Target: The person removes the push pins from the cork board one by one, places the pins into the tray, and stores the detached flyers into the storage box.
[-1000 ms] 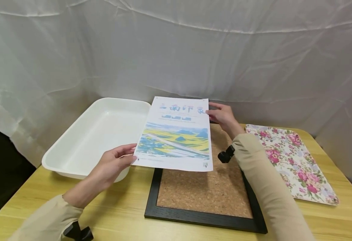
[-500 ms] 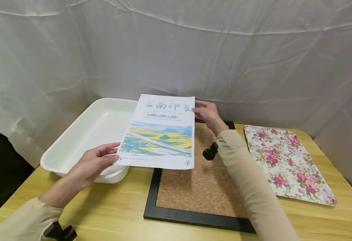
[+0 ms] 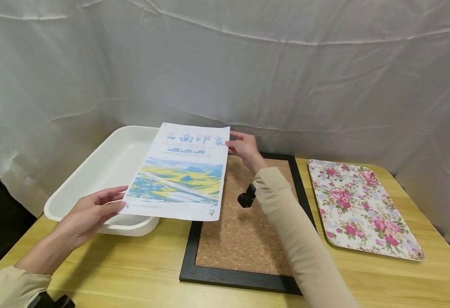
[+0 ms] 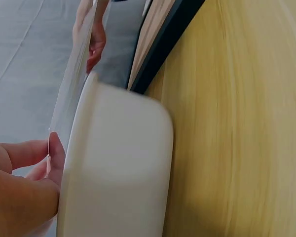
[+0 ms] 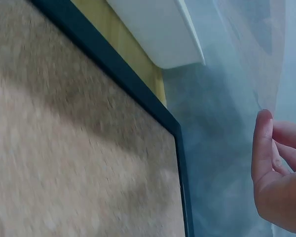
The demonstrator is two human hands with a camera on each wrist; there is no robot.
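Observation:
Between my two hands a printed poster sheet (image 3: 182, 171) is held raised, its blue title and yellow-green landscape facing up. Thumb and fingers of my left hand (image 3: 88, 211) pinch its lower left corner, beside the white tray's rim. My right hand (image 3: 245, 147) pinches the right edge near the top, above the far part of the cork board (image 3: 244, 239). The sheet overlaps the right side of the white plastic tray (image 3: 71, 188) and the left part of the board in the head view. In the left wrist view the sheet shows edge-on above the tray wall (image 4: 118, 163).
The cork board has a black frame (image 3: 240, 284) and lies flat on the wooden table (image 3: 132, 273). To its right lies a floral-patterned board (image 3: 363, 209). A pale grey curtain (image 3: 248, 64) hangs behind the table.
Both hands have carried the poster sheet leftward, from over the cork board toward the white tray. More of the board's right side and the floral board now shows.

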